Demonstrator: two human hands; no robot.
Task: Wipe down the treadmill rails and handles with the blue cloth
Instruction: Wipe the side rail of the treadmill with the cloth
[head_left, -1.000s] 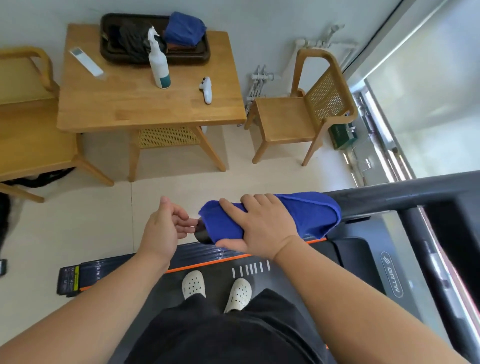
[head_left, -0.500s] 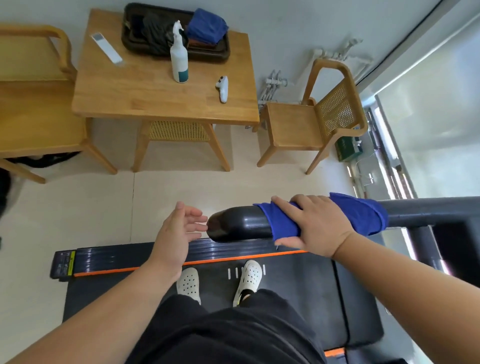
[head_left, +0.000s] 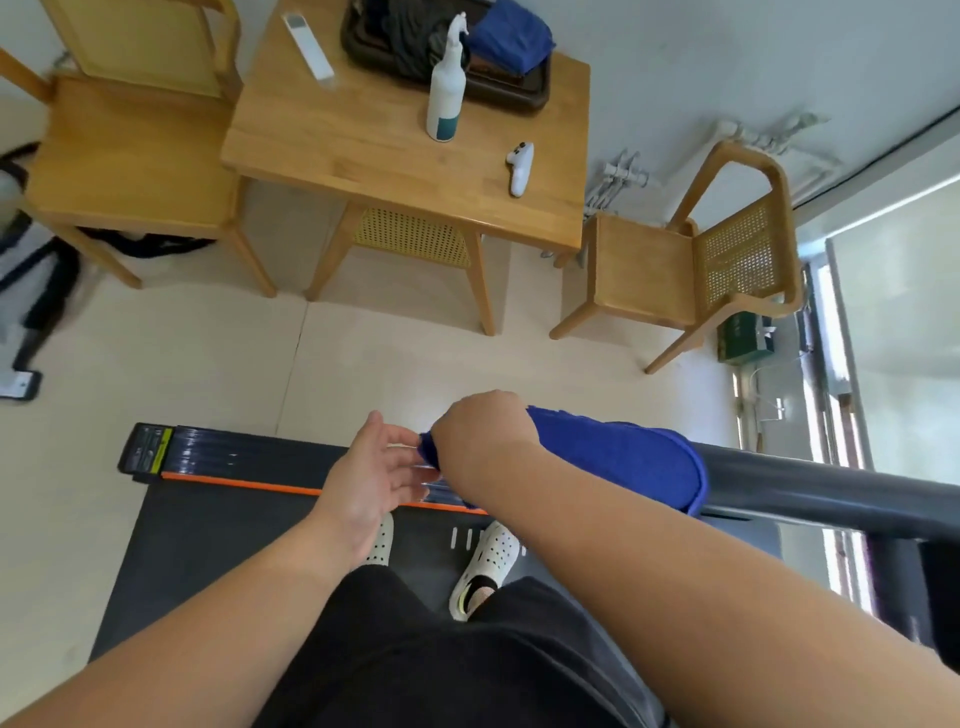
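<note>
The right hand (head_left: 480, 434) is closed over the free end of the treadmill handrail (head_left: 831, 493), pressing the blue cloth (head_left: 618, 462) around it; the cloth covers the rail end completely and trails away from the hand toward 3 o'clock, where the bare dark rail comes out from under it. The left hand (head_left: 374, 480) sits just at 9 o'clock of the right one, fingers spread and loosely open, their tips touching or nearly touching the cloth's end; whether they pinch it I cannot tell.

Below the hands, toward 6 o'clock, two white perforated clogs (head_left: 488, 558) stand on the treadmill belt (head_left: 208, 545), with an orange stripe (head_left: 239, 483) and a dark side rail (head_left: 218, 452) along the belt's far edge. The person's black shorts fill the bottom of the view.

At 12 o'clock from the hands stands a wooden surface (head_left: 363, 145). On it are a white spray bottle (head_left: 445, 88), a white handheld controller (head_left: 520, 169) near its 3 o'clock edge, a flat white remote (head_left: 307, 45) toward 10 o'clock, and a dark tray (head_left: 514, 91) at the far side holding a folded blue cloth and dark fabric. A wooden chair (head_left: 130, 156) stands at 9 o'clock of the surface, and a cane-backed wooden chair (head_left: 691, 260) at its 3 o'clock.
</note>
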